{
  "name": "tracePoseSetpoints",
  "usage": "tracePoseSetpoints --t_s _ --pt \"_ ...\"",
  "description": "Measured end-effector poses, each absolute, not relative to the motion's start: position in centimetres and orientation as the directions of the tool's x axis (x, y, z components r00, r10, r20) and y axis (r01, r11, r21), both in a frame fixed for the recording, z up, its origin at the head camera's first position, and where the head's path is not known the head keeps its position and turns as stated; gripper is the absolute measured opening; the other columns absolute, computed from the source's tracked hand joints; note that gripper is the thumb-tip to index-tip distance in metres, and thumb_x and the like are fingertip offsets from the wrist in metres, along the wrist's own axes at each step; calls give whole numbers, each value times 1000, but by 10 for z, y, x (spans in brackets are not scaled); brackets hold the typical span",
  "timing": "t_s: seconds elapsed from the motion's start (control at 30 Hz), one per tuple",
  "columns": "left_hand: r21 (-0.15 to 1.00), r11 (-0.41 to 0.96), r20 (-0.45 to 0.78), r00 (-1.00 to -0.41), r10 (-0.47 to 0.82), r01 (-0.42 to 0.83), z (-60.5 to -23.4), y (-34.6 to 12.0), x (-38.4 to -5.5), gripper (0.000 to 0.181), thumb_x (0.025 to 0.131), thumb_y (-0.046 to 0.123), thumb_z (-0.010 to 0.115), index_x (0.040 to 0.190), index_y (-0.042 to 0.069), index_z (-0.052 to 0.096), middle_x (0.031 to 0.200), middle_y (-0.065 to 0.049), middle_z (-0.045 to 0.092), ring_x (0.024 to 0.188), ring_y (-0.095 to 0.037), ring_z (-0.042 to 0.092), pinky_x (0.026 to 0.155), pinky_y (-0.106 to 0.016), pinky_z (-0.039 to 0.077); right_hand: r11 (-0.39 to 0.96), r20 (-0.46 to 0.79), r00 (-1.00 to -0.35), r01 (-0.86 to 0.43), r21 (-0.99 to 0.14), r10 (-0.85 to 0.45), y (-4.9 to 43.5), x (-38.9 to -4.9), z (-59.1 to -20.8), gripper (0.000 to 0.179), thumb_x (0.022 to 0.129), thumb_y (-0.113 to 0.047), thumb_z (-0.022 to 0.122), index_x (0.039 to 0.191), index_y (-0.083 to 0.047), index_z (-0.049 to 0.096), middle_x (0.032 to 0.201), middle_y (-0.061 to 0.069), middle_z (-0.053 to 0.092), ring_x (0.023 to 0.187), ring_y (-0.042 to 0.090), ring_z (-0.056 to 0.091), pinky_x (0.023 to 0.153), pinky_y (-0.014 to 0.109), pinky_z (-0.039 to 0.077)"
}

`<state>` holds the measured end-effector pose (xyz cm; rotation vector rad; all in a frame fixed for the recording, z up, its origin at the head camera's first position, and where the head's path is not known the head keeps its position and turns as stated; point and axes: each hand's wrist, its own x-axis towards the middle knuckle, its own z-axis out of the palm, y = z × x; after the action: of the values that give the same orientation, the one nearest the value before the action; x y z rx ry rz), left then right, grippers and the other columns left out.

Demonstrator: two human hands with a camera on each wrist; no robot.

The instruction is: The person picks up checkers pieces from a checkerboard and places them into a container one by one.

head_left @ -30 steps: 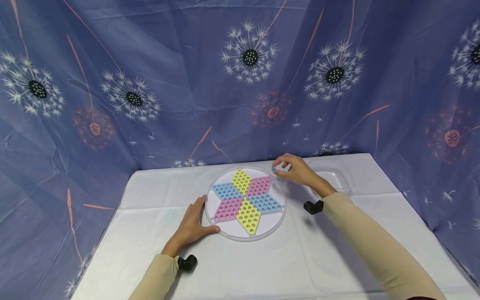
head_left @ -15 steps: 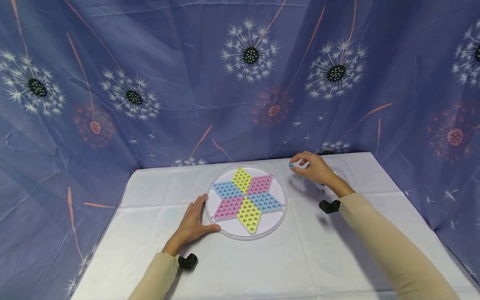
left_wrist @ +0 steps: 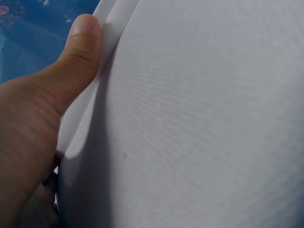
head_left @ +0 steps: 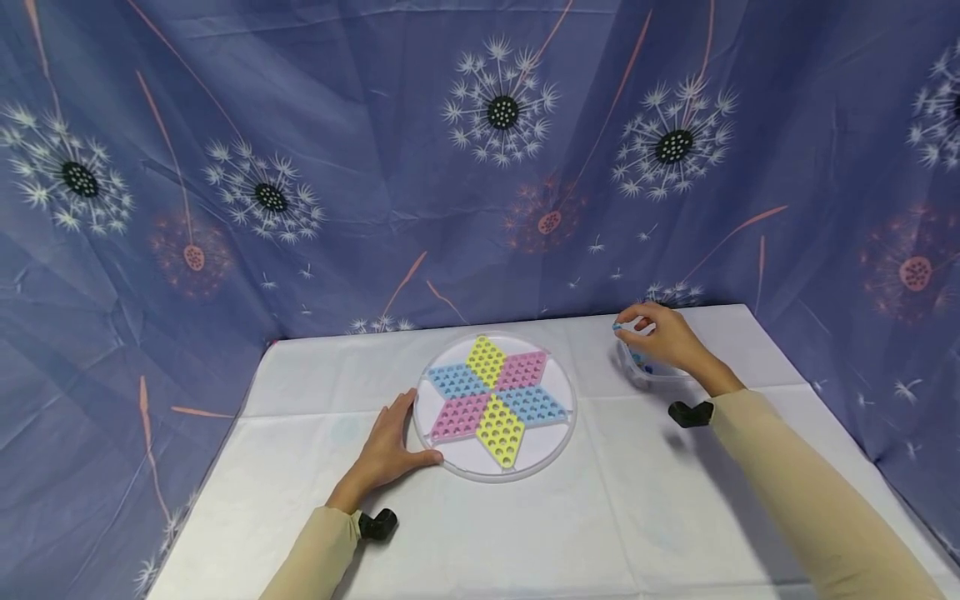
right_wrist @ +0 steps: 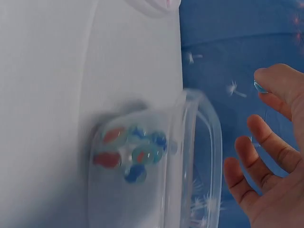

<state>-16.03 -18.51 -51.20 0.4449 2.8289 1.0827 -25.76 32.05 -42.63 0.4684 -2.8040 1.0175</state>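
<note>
A round Chinese checkers board lies on the table, with yellow, pink and blue star points full of small hollows. My left hand rests against its left rim, fingers and thumb spread along the edge; the left wrist view shows the thumb on the rim. Away to the board's right, my right hand pinches a small blue marble between thumb and index finger. It is over a clear plastic container, where several blue, green and reddish marbles lie. The hand partly hides that container in the head view.
A white cloth covers the table. Behind it and at both sides hangs a blue curtain with a dandelion print. A black wrist camera sits below my right wrist, another black camera by my left.
My right hand has moved to the right, away from the board's edge to above the container, still pinching the blue marble. My left hand has stayed at the board's rim.
</note>
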Motion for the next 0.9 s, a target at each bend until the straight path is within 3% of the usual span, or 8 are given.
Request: tracePoseSetpoints --t_s 0.53,0.9 --pt "667 703 48 -956 291 247 -514 -185 -160 124 71 49 93 162 2 23 166 -19 28 156 -37 18 129 -50 9 775 181 -964 -263 -575 -193 351 -258 -436 27 99 -29 70 118 -9 71 125 20 65 103 38 64 80 54 56" --pt "675 696 40 -955 294 243 -511 -185 -158 125 71 50 93 163 3 22 167 -19 26 156 -37 17 129 -51 8 802 144 -970 -242 -547 -194 358 -261 -441 26 99 -29 71 115 -9 73 119 22 68 99 37 63 75 46 54"
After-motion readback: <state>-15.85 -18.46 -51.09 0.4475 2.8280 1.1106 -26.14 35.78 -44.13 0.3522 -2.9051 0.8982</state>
